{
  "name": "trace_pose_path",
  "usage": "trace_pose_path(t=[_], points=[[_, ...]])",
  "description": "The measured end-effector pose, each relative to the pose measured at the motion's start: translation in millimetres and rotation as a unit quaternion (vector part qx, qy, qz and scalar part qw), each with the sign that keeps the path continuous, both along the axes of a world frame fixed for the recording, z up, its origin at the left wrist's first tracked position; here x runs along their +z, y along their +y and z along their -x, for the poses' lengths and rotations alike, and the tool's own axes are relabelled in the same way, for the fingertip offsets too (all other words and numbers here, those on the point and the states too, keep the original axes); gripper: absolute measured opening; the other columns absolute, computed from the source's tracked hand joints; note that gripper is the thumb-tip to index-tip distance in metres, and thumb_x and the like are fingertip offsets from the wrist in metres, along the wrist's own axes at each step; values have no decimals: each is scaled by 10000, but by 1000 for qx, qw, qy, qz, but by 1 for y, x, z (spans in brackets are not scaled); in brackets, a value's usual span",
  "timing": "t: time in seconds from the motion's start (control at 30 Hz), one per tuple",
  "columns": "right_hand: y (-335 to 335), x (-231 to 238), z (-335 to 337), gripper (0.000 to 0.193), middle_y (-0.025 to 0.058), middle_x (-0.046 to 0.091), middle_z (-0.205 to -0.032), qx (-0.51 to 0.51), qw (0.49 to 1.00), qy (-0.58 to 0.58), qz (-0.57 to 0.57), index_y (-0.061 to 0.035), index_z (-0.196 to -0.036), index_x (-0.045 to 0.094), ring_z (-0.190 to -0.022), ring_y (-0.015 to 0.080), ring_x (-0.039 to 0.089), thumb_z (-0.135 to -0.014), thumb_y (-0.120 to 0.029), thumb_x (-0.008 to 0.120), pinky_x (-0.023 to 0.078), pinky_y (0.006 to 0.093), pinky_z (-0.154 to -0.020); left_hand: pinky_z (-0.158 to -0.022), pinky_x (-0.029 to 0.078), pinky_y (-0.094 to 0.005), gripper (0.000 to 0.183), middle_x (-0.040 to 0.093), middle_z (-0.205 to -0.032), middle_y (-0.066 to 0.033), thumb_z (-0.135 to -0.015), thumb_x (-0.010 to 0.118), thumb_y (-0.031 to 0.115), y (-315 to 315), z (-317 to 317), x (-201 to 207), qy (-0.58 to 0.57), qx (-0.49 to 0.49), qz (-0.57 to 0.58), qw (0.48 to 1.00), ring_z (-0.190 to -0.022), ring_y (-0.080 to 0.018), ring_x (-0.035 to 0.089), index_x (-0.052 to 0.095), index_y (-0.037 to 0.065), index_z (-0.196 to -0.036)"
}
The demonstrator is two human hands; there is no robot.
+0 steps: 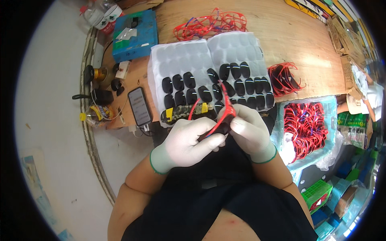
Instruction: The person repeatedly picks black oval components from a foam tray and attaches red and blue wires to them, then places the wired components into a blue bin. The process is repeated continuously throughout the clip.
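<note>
Both of my hands wear white gloves with green cuffs and meet low in the middle, in front of the table edge. Between them is a red spectacle frame, its temples pointing away from me. My left hand grips one side of the frame, and my right hand pinches the other. A dark lens shows at the frame between my fingers; how it is seated is hidden. Just beyond lies a white pocketed sheet bearing rows of dark lenses. A camouflage-patterned tool with yellow bands rests at its near edge.
Red frames lie piled at the back, and glasses with dark lenses at right. A light-blue basket holds many more. A phone, a blue box, cables and a bottle stand at left.
</note>
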State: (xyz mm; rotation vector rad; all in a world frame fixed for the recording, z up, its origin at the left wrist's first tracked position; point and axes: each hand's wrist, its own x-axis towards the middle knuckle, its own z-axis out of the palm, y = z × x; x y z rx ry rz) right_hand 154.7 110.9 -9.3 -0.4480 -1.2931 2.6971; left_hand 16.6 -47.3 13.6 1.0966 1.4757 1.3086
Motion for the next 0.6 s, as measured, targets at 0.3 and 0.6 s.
trace_pose_path(t=[0.3,0.6], points=[[3,-9,-1,402,120,674,-966,34,997,45,44,69,-1046,664,-837,164,610,-866,-291,663,478,297,-751,-688,563,-277,141,725,-946,-128,-977,623,84,-6,-4,-1,-122,11,32,992,-763,-143,700,514,14,-1032],[4,2,-5,278,87,664,-910,32,999,-2,1,41,-970,689,-763,132,603,-861,-214,684,482,266,-694,-680,571,-302,144,721,-751,-78,-945,659,149,-6,10,6,-57,-76,5,996,-695,-190,714,607,15,-934]])
